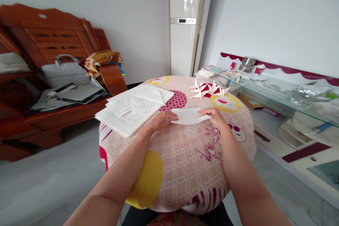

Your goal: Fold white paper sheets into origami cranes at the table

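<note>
A small folded sheet of white paper with faint writing is stretched between my two hands, just over the patterned tablecloth. Its left end is gripped by my left hand, fingers closed on the edge. At the other end, my right hand pinches the right side, thumb hidden from view. Left of my hands lies a stack of written paper sheets, with a loose creased piece on top. Several folded white paper cranes stand together at the back right of the round table.
A wooden bench on the left holds a grey bag, a laptop and cloths. To the right runs a glass-topped cabinet with cups and clutter. Notebooks are piled near the table's back edge. A tall air conditioner stands behind.
</note>
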Demonstrator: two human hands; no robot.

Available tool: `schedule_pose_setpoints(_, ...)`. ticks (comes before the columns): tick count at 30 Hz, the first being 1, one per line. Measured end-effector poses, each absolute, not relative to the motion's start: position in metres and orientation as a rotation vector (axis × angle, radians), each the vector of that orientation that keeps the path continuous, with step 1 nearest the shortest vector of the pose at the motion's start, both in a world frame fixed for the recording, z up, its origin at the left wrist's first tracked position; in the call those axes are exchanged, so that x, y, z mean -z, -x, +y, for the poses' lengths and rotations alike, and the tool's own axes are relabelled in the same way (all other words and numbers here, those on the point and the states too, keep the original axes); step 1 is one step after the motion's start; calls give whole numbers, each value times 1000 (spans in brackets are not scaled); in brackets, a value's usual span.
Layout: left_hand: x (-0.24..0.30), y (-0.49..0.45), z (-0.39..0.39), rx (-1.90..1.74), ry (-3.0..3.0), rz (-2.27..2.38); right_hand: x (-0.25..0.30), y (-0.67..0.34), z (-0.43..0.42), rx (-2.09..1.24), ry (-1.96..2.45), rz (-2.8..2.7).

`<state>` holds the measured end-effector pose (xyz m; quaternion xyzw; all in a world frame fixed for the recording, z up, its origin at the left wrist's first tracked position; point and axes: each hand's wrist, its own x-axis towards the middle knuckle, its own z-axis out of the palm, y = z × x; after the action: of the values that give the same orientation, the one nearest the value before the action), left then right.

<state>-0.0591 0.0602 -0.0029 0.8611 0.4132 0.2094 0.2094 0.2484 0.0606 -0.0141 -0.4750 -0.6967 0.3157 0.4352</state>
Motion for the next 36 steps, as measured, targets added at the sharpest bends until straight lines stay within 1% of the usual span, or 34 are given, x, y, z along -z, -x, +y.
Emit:
schedule_pose_setpoints(4, 1, 55, 56, -620, -2379, 1113, 16, -245, 62, -839, 1280, -1679)
schedule_pose_setpoints(7, -5, 45, 43, -585, -2388, 1078, 16, -251, 63, -710, 1457, -1474)
schedule_pose_setpoints(10, -8, 34, 31, -510, -2369, 1037, 8, -259, 59, -546, 1351, -1353)
schedule_pose_setpoints(11, -9, 31, 28, -503, -2381, 1045, 4, -261, 56, -546, 1296, -1358)
schedule_pose_setpoints(12, -9, 29, 27, -501, -2392, 1066, -1, -261, 52, -605, 1255, -1410)
schedule_pose_setpoints(17, -9, 31, 29, -607, -2389, 1161, -20, -251, 32, -1125, 1167, -1867)
schedule_pose_setpoints(20, -10, 33, 33, -699, -2363, 1156, -21, -249, 31, -1273, 1146, -2055)
schedule_pose_setpoints(25, -5, 27, 39, -726, -2279, 1267, -14, -253, 36, -1136, 1304, -2130)
schedule_pose_setpoints(30, 4, 22, 52, -741, -2213, 1392, -7, -245, 38, -1074, 1463, -2018)
schedule_pose_setpoints(36, 13, 28, 66, -721, -2137, 1505, -5, -234, 39, -882, 1717, -1912)
